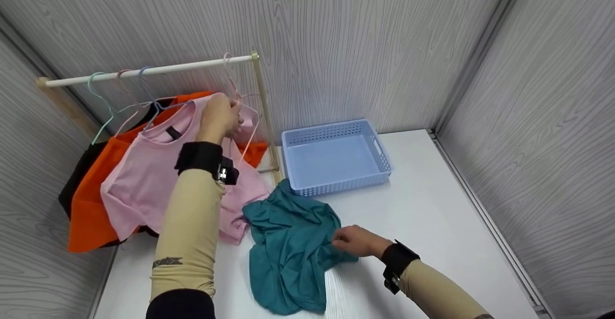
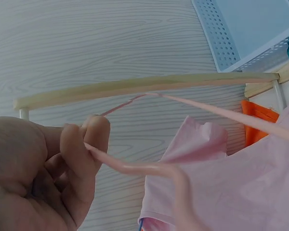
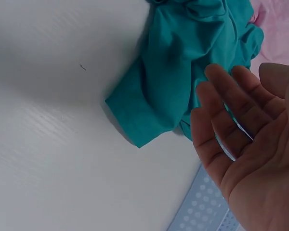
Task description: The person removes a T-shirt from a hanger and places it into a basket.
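Note:
My left hand [image 1: 219,117] is up at the clothes rack and pinches a pink hanger [image 2: 149,168] between thumb and fingers; its hook is at the right end of the rail [image 1: 192,65]. No garment shows on this hanger. Beside that hand a pink shirt [image 1: 144,165] hangs on a blue hanger [image 1: 156,104]. Over the right edge of a crumpled teal garment [image 1: 293,242] on the table, my right hand [image 1: 358,240] hovers with loosely bent fingers and holds nothing, as the right wrist view shows its bare palm [image 3: 260,168].
A blue perforated basket [image 1: 336,160] stands behind the teal garment, against the back wall. Orange [image 1: 91,213] and black [image 1: 72,179] garments hang left of the pink shirt. Wood-grain panels [image 1: 346,45] enclose the white table [image 1: 423,203] at the back and sides.

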`<state>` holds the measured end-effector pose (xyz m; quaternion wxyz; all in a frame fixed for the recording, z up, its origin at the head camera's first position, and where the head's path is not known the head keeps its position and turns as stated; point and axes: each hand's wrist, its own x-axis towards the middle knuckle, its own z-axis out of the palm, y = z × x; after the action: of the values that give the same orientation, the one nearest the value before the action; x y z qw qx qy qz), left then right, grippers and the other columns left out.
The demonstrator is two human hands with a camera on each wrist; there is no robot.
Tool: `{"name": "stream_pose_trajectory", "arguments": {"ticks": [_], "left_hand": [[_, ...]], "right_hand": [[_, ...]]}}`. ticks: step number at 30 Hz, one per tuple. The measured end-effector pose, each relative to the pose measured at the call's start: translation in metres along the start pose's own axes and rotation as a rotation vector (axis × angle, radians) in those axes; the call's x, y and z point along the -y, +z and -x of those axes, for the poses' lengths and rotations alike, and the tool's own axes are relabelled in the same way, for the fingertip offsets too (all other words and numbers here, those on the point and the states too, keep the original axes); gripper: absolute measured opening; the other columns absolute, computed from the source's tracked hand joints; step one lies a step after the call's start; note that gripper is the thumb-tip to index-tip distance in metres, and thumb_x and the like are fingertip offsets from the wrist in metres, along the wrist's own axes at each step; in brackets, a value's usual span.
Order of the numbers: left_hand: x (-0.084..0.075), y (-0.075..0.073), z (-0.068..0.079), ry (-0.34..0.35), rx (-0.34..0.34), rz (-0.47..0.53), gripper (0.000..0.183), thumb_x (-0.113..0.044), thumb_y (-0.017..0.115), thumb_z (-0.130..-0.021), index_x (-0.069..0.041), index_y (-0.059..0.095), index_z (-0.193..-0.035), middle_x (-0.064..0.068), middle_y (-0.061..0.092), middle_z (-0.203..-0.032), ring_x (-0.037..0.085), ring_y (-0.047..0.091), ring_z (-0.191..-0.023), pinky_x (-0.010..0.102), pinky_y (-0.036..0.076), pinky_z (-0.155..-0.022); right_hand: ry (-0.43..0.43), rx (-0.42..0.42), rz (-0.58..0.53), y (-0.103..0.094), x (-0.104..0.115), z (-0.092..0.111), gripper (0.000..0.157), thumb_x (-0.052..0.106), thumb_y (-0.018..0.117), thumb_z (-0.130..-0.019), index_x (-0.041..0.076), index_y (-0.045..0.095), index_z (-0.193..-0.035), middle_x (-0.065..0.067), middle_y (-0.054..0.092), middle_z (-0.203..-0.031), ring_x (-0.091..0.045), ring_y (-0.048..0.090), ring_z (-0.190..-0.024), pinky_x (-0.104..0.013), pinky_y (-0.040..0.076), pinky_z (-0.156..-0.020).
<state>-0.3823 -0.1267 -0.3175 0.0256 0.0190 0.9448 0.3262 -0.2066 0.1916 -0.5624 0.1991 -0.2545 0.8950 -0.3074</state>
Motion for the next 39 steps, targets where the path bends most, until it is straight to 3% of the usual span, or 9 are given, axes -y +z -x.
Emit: {"name": "stream_pose_trajectory", "arguments": {"ticks": [4, 9, 14, 18, 23, 27, 31, 35, 39], "left_hand": [[0.015, -0.001, 0.012, -0.004, 0.06, -0.005, 0.028, -0.019, 0.043, -0.102, 0.0, 0.062, -0.095, 0.01, 0.055, -0.08, 0.018, 0.063, -0.059, 0.029, 0.057, -0.053], [0.037, -0.005, 0.03, 0.022, 0.108, -0.12, 0.031, -0.02, 0.042, -0.103, 0.0, 0.064, -0.095, 0.011, 0.059, -0.08, 0.019, 0.066, -0.06, 0.028, 0.056, -0.055], [0.073, -0.013, 0.052, -0.056, 0.16, -0.118, 0.033, -0.023, 0.041, -0.104, 0.0, 0.064, -0.109, 0.016, 0.063, -0.092, 0.017, 0.067, -0.064, 0.028, 0.057, -0.06], [0.104, -0.01, 0.069, -0.144, 0.285, -0.073, 0.031, -0.016, 0.04, -0.102, 0.002, 0.061, -0.114, 0.018, 0.064, -0.099, 0.018, 0.068, -0.069, 0.029, 0.058, -0.062], [0.136, 0.018, 0.087, -0.239, 0.47, -0.006, 0.031, -0.012, 0.043, -0.101, 0.006, 0.057, -0.122, 0.024, 0.065, -0.111, 0.025, 0.07, -0.076, 0.034, 0.06, -0.066], [0.151, 0.056, 0.102, -0.252, 0.486, -0.017, 0.031, -0.015, 0.047, -0.101, 0.004, 0.058, -0.122, 0.022, 0.067, -0.11, 0.025, 0.069, -0.074, 0.036, 0.06, -0.065], [0.16, 0.096, 0.116, -0.234, 0.485, -0.035, 0.029, -0.018, 0.05, -0.1, 0.0, 0.063, -0.119, 0.013, 0.069, -0.093, 0.027, 0.069, -0.075, 0.038, 0.059, -0.062], [0.165, 0.123, 0.125, -0.185, 0.487, -0.068, 0.026, -0.019, 0.052, -0.098, -0.006, 0.068, -0.114, 0.006, 0.066, -0.079, 0.029, 0.071, -0.073, 0.036, 0.058, -0.056], [0.168, 0.131, 0.127, -0.146, 0.466, -0.089, 0.021, -0.018, 0.053, -0.097, -0.009, 0.069, -0.106, 0.003, 0.062, -0.073, 0.027, 0.071, -0.069, 0.033, 0.056, -0.049]], "right_hand": [[-0.012, 0.02, 0.0, 0.005, 0.007, -0.007, 0.025, 0.02, 0.049, -0.102, 0.003, 0.067, -0.104, -0.004, 0.065, -0.09, -0.01, 0.054, -0.078, -0.028, 0.045, -0.072], [0.003, 0.015, 0.03, 0.008, 0.018, -0.019, 0.021, 0.019, 0.05, -0.101, 0.006, 0.067, -0.101, -0.003, 0.065, -0.089, -0.01, 0.053, -0.076, -0.028, 0.045, -0.07], [0.06, -0.007, 0.034, 0.012, 0.024, -0.036, 0.018, 0.018, 0.053, -0.1, 0.006, 0.065, -0.108, -0.009, 0.067, -0.1, -0.021, 0.063, -0.088, -0.038, 0.051, -0.076], [0.117, -0.047, 0.077, 0.016, 0.029, -0.049, 0.02, 0.017, 0.057, -0.098, 0.005, 0.064, -0.111, -0.013, 0.067, -0.106, -0.029, 0.064, -0.098, -0.045, 0.052, -0.083], [0.221, -0.158, 0.214, 0.03, 0.036, -0.059, 0.042, 0.028, 0.069, -0.09, 0.007, 0.06, -0.125, -0.021, 0.057, -0.123, -0.04, 0.057, -0.112, -0.053, 0.051, -0.086], [0.308, -0.175, 0.304, 0.051, 0.042, -0.068, 0.08, 0.048, 0.076, -0.08, 0.017, 0.043, -0.146, -0.025, 0.034, -0.15, -0.053, 0.034, -0.136, -0.058, 0.053, -0.084], [0.373, -0.061, 0.375, 0.078, 0.047, -0.076, 0.101, 0.065, 0.076, -0.07, 0.033, 0.028, -0.153, -0.017, 0.013, -0.163, -0.052, 0.016, -0.146, -0.059, 0.054, -0.078], [0.414, 0.018, 0.514, 0.1, 0.048, -0.081, 0.109, 0.071, 0.079, -0.06, 0.041, 0.028, -0.151, -0.01, 0.012, -0.164, -0.047, 0.023, -0.145, -0.062, 0.053, -0.077], [0.361, -0.014, 0.599, 0.109, 0.044, -0.085, 0.1, 0.067, 0.082, -0.06, 0.035, 0.04, -0.144, -0.009, 0.024, -0.16, -0.046, 0.039, -0.137, -0.055, 0.056, -0.072]]}}
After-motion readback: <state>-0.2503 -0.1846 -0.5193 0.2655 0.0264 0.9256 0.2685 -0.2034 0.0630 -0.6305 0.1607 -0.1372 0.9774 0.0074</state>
